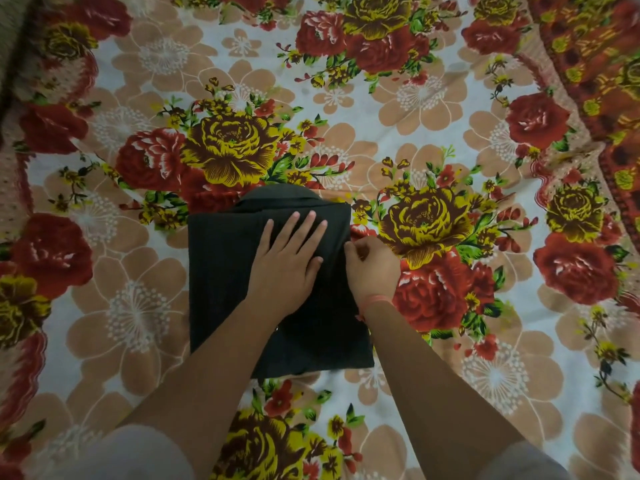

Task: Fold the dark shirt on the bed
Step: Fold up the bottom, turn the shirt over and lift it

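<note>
Bed: the flower-printed sheet in red, yellow and tan fills our whole view and gives us a broad, flat surface for folding.
Shirt: the dark, near-black cloth shirt lies in the middle of the bed, just ahead of us, already gathered into a compact rectangle. We judge the fold to be close to finished.
Far edge: a rounded flap of the same cloth, perhaps the collar, sticks out past the rectangle's top.
Left hand: our left hand rests flat on the upper middle of the shirt, fingers straight and a little spread, probably to keep the layers from sliding.
Right hand: our right hand sits at the shirt's right edge with its fingers curled in, and seems to pinch the cloth there to square or tuck that side.
Wristband: a thin orange thread band circles the right wrist.
</note>
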